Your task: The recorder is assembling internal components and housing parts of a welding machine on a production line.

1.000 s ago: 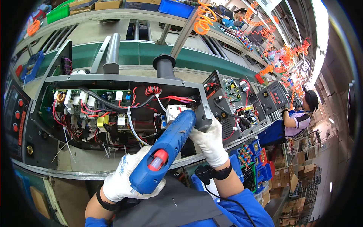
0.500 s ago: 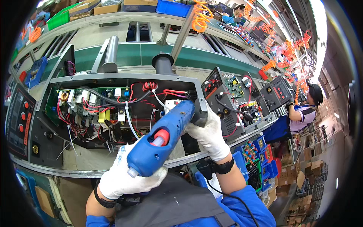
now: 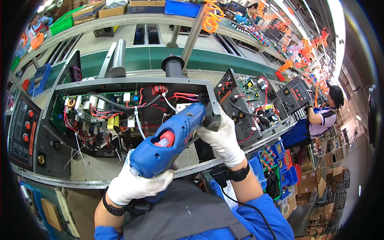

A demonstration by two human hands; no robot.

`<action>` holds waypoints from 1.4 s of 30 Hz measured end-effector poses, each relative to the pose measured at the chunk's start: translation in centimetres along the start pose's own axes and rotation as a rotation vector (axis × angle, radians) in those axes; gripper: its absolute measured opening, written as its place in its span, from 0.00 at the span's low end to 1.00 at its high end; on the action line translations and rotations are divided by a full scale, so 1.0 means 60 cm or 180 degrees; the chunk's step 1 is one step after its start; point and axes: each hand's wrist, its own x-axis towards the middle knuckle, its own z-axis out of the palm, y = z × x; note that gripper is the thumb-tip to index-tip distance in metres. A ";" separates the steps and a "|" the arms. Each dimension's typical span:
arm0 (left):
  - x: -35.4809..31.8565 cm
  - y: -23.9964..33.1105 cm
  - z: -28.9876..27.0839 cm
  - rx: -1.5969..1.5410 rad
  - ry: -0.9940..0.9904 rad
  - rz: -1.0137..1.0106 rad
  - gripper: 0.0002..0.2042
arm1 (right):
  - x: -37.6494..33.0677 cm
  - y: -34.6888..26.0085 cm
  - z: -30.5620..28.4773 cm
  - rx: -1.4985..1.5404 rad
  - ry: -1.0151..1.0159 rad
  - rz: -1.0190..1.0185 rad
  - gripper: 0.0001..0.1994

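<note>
Left hand point(image 3: 140, 184): gloved, fingers wrapped around the gun point(image 3: 183, 130) from below; much of the grip is hidden under its body.
Right hand point(image 3: 221, 141): gloved, half curled against the right end of the case point(image 3: 132, 81); its fingertips are partly hidden, so I cannot tell whether it pinches the panel.
Gun: above the left hand, slanting forward and right, its nose just left of the right hand.
Gun's feel: probably fairly light, a stiff plastic shell, smooth enough to turn a little in the glove.
Gun's hold: best by the handle underneath, at the left hand; the nose may be hot, so fingers belong behind it.
Case: open, beyond both hands, running well left of the left hand; looks stiff and heavy, better taken by its end panels.
Wires point(image 3: 185, 94): beyond the gun's nose; soft, likely to snag, no place to lift.
Board point(image 3: 115, 97): forward and left of the left hand; probably fragile, edges only.
</note>
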 end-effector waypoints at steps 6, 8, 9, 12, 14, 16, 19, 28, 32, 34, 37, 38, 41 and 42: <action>0.002 -0.006 -0.006 0.0387 -0.0096 0.0153 0.20 | 0.001 0.007 -0.004 -0.0320 0.0045 -0.0159 0.42; 0.001 -0.008 -0.006 0.0241 -0.0078 0.0081 0.19 | 0.001 0.009 -0.004 -0.0258 0.0048 -0.0151 0.42; 0.000 -0.010 -0.006 0.0167 -0.0069 0.0048 0.19 | 0.001 0.009 -0.003 -0.0145 0.0040 -0.0116 0.42; 0.000 -0.013 -0.007 -0.0026 -0.0044 0.0081 0.18 | 0.000 0.008 -0.002 0.0077 0.0010 -0.0105 0.42; 0.001 -0.014 -0.009 0.0242 -0.0162 0.0356 0.18 | 0.000 0.007 -0.001 0.0048 0.0027 -0.0088 0.42; 0.001 -0.015 -0.011 0.0263 -0.0205 0.0363 0.19 | -0.001 0.007 -0.002 -0.0130 0.0072 -0.0023 0.42; -0.001 -0.014 -0.013 -0.0009 -0.0168 0.0105 0.21 | 0.000 0.009 -0.003 -0.0213 0.0082 -0.0028 0.41; 0.002 -0.008 -0.010 -0.0823 0.0134 -0.0464 0.28 | 0.000 0.019 0.000 -0.0149 0.0235 -0.0050 0.36; 0.011 0.004 -0.021 -0.0981 -0.0213 -0.0354 0.28 | -0.003 0.013 0.000 -0.0314 0.0269 -0.0015 0.32; 0.014 0.007 -0.023 -0.1200 -0.0225 -0.0323 0.28 | -0.004 0.009 0.001 -0.0265 0.0245 0.0010 0.30; 0.016 0.008 -0.023 -0.1289 -0.0109 -0.0231 0.29 | -0.005 0.004 0.004 -0.0227 0.0249 0.0019 0.26; 0.017 0.007 -0.023 -0.1217 -0.0041 -0.0203 0.29 | -0.005 0.002 0.005 -0.0265 0.0262 0.0029 0.25; 0.020 0.005 -0.023 -0.1543 -0.0057 -0.0327 0.30 | -0.005 -0.001 0.009 -0.0201 0.0292 0.0058 0.23; 0.021 0.005 -0.024 -0.1551 -0.0071 -0.0272 0.29 | -0.006 -0.001 0.009 -0.0151 0.0295 0.0070 0.23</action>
